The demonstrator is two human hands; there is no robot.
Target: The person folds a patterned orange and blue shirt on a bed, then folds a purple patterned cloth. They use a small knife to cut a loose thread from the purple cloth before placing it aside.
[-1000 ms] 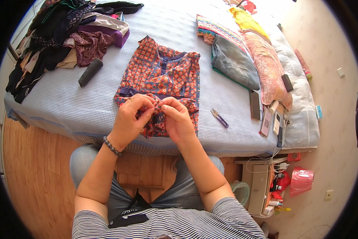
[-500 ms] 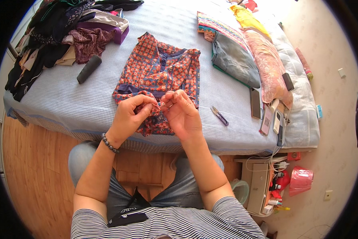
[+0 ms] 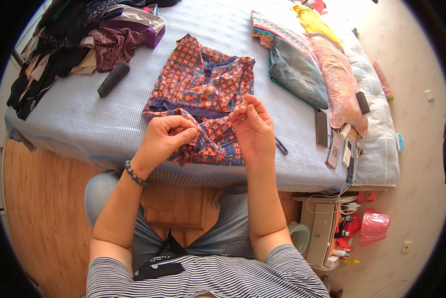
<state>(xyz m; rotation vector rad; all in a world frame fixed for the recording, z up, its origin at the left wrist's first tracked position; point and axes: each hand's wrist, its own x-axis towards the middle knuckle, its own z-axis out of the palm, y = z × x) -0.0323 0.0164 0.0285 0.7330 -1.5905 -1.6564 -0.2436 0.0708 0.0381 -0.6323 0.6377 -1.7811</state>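
A red-orange and navy patterned garment (image 3: 213, 92) with a buttoned neck placket and a dark blue waistband lies on the bed in front of me. Its lower edge is bunched under my left hand (image 3: 163, 141), whose thumb and forefinger pinch a bit of the cloth. To the right, my right hand (image 3: 255, 130) is raised over the garment, palm turned up, fingertips pressed together. Whatever is between those fingertips is too small to make out. Thread snips (image 3: 281, 145) with dark handles lie just beyond the right hand, which hides their blades.
A blue checked sheet (image 3: 108, 116) covers the bed. At the far left are a clothes heap (image 3: 74, 44) and a dark cylinder (image 3: 113, 79). Folded jeans (image 3: 300, 72), a pink pillow (image 3: 334, 84) and phones (image 3: 321, 128) sit on the right. Below stands an open-shelved nightstand (image 3: 322, 231).
My right hand has drawn away from the left one, to the right and slightly up, and now partly covers the snips. My left hand keeps its pinch on the cloth.
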